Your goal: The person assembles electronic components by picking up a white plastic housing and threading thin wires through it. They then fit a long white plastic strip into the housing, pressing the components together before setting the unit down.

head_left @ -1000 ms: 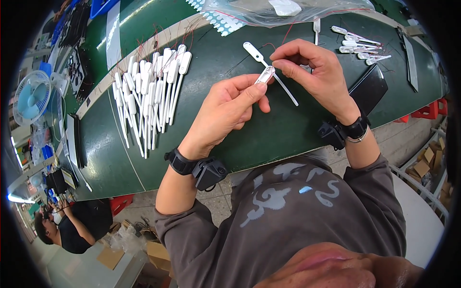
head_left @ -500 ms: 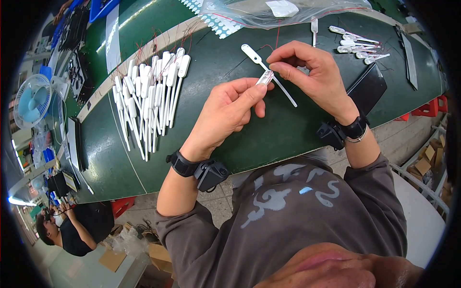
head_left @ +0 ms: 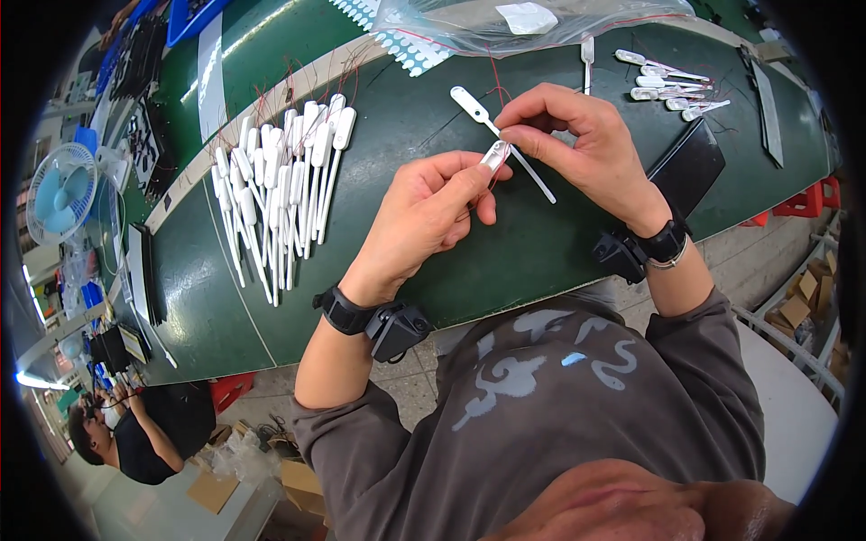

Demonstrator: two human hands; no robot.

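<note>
My left hand [head_left: 424, 207] pinches a small white plastic casing [head_left: 493, 157] between thumb and fingers, its hollow side up. Thin red wires run about the casing. At its upper end my right hand [head_left: 582, 149] has thumb and forefinger closed together; whatever lies between those fingertips is too small to make out. A white stick with a long oval head [head_left: 468, 104] lies on the green table just beyond and partly under my hands. Off to the left is a pile of similar white sticks [head_left: 284, 180] with red wires at their heads.
Several white casings with wires [head_left: 667, 81] lie at the far right, and a single white piece [head_left: 588, 59] nearer the middle. A black phone-like slab [head_left: 690, 162] rests beside my right wrist. A clear plastic bag [head_left: 451, 27] and a blue-dotted sheet [head_left: 410, 50] are at the back.
The casing has tilted more upright in my left hand, and its hollow shows more plainly. My right fingertips have shifted slightly left and down along its end.
</note>
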